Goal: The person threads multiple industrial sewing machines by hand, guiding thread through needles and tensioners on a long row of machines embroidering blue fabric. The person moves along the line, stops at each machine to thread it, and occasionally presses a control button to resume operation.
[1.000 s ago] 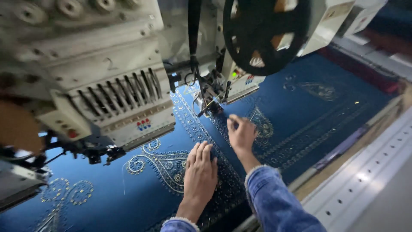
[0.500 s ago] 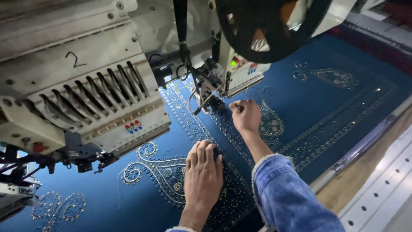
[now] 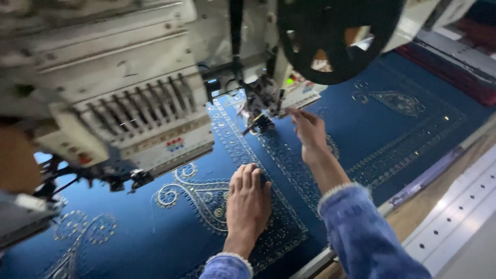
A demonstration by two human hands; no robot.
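Note:
My left hand (image 3: 249, 200) lies flat, fingers together, pressing on the dark blue cloth (image 3: 155, 232) with pale embroidered scrollwork. My right hand (image 3: 309, 132) reaches forward over the cloth, fingers pinched together close to the needle assembly (image 3: 258, 116) of the white embroidery machine head (image 3: 150, 119). Whether a thread sits between the fingertips is too small to tell. Both wrists wear blue denim sleeves with frayed cuffs.
A large black spool wheel (image 3: 336, 36) hangs above the right hand. A second machine head (image 3: 23, 217) sits at the far left. A metal frame rail (image 3: 423, 181) and a pale perforated table edge (image 3: 454, 227) run along the right.
My right hand has moved up and forward toward the needle assembly. My left hand stays pressed on the cloth. The view has shifted slightly.

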